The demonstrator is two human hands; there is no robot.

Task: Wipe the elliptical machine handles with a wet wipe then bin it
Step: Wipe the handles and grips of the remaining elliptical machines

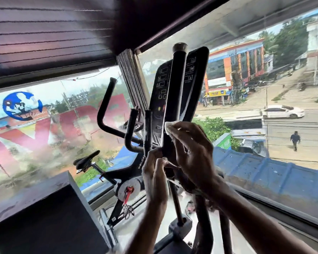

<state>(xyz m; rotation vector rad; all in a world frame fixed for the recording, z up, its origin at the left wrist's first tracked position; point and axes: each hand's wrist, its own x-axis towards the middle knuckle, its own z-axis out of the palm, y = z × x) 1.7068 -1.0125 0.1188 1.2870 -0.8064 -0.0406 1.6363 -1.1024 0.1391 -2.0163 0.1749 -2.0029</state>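
Far left, a dark box (pixel 44 208) sits low under the window (pixel 50 149), which carries a blue globe sticker (pixel 19 105) and big red lettering. Next along stands an exercise bike with its saddle (pixel 86 159), and beyond it the far handle (pixel 106 99) of the elliptical, which by my reading has no wipe anywhere near it.

Into the middle: the left hand (pixel 154 169) has its grip curled round the lower part of the near handle (pixel 178 79), steadying it. The console (pixel 195 85) stands just behind that handle. The wet wipe (pixel 168 126) is right on the handle, about halfway up, and the right hand (pixel 191 153) has its grip wrapped round it, pinching the wipe against the bar.

So the wiping looks to be under way on this one handle. The upper stretch, the other handles and the binning look left to do, and no bin is in sight.

Right of that, through the glass, are a blue roof (pixel 264 169), a white car (pixel 283 111) and a walker (pixel 295 139) on the street.
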